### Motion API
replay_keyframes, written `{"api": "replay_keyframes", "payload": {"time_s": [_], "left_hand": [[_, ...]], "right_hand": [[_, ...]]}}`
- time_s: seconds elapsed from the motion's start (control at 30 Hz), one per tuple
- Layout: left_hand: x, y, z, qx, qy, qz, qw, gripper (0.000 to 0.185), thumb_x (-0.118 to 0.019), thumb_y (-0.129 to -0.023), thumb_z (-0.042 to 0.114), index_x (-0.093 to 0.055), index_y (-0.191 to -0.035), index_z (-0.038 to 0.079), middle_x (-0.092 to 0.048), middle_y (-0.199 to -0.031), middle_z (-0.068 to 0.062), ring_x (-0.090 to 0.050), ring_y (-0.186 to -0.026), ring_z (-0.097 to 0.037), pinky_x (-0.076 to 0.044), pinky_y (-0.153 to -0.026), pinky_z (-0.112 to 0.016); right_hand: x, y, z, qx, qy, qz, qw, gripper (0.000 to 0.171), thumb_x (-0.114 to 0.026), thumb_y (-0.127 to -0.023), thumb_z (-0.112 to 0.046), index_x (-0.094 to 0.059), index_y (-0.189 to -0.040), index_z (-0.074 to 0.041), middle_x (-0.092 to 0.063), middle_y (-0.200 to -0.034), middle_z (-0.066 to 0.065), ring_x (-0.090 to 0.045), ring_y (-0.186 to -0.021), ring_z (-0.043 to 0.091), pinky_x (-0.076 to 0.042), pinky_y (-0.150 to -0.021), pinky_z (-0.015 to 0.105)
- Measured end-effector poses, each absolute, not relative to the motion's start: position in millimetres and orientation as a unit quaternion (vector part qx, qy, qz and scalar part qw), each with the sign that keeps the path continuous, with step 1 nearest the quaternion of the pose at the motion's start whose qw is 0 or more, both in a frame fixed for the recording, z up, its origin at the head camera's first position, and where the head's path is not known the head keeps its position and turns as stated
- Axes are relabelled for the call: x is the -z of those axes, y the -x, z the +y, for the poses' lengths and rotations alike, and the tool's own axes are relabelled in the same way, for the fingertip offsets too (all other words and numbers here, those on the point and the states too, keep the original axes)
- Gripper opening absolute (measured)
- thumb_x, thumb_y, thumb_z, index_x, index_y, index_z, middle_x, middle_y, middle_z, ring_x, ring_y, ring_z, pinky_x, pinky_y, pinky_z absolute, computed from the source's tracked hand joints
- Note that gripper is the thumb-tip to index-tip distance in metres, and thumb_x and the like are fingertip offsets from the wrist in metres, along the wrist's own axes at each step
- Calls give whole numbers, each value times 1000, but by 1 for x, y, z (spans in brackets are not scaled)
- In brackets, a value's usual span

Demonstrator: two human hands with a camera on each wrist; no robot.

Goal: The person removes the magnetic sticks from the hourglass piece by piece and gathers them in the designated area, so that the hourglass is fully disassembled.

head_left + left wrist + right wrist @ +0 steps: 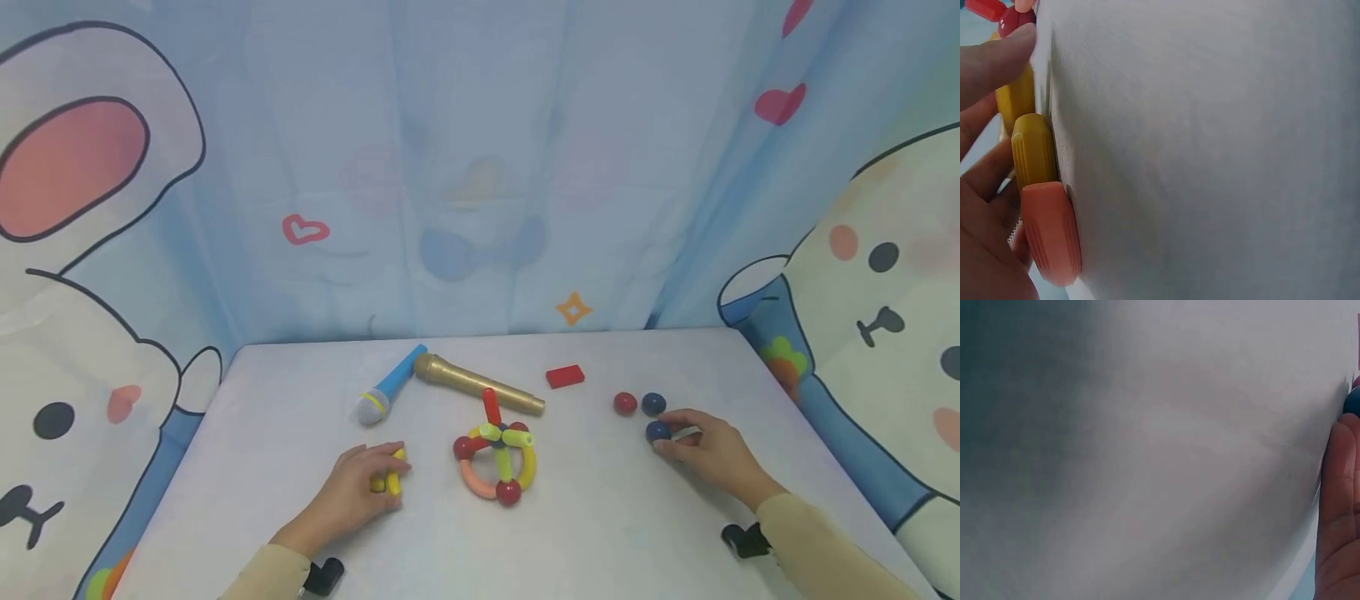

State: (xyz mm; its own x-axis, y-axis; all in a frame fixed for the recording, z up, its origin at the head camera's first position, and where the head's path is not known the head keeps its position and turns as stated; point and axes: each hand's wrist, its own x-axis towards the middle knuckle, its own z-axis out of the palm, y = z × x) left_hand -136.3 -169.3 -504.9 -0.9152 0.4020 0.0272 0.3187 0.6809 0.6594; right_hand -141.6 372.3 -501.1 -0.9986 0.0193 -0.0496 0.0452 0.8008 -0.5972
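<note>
In the head view my left hand (352,492) curls its thumb and fingers round a yellow magnetic stick (393,482) at the left of the table. The left wrist view shows another yellow stick (1034,150) and a salmon stick (1051,231) lying by the palm. My right hand (712,454) pinches a dark blue ball (657,431) between thumb and index finger. A pale strip (684,433) shows between these fingers; its kind is unclear. Beside it lie a second blue ball (654,404) and a red ball (625,403). Between the hands stands a ball-and-stick model (507,492).
Behind the model lie a blue toy microphone (392,383) and a gold microphone (480,384), their ends close together. A red block (565,377) sits farther right. The white table (585,533) meets a printed blue curtain (480,167) at the back.
</note>
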Motion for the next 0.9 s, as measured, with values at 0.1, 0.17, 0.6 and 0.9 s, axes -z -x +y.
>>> {"api": "replay_keyframes", "payload": {"time_s": [0.1, 0.17, 0.6, 0.9], "left_hand": [[503, 136, -169, -328, -198, 920, 77, 43, -87, -75, 15, -72, -114, 22, -53, -145, 0, -45, -135, -27, -16, -117, -52], [502, 136, -169, -319, -204, 921, 85, 44, -88, -74, 16, -72, -115, 21, -52, -146, -2, -44, -136, -28, -15, -117, -54], [448, 141, -154, -364, -225, 903, 44, 66, -90, -72, 16, -63, -132, 21, -43, -153, 0, -36, -141, -32, -32, -109, -60], [419, 157, -93, -483, -347, 797, 102, 74, -81, -83, 5, -49, -147, 24, -28, -159, 15, -54, -126, -15, -43, -105, -43]], "right_hand": [[500, 140, 371, 306, -21, 952, 17, 58, -80, -85, -32, -58, -129, -2, -63, -115, 19, -64, -87, 25, -56, -71, 37], [500, 139, 371, 303, -24, 953, 15, 58, -81, -85, -30, -57, -130, -2, -63, -117, 19, -64, -86, 23, -55, -70, 36], [492, 134, 373, 301, -13, 953, -9, 61, -79, -86, -18, -50, -137, -5, -55, -131, 22, -63, -90, 26, -58, -73, 38], [457, 136, 285, 385, 83, 919, -17, 52, -82, -83, -13, -59, -129, -15, -64, -120, 8, -63, -86, 19, -57, -69, 25]]}}
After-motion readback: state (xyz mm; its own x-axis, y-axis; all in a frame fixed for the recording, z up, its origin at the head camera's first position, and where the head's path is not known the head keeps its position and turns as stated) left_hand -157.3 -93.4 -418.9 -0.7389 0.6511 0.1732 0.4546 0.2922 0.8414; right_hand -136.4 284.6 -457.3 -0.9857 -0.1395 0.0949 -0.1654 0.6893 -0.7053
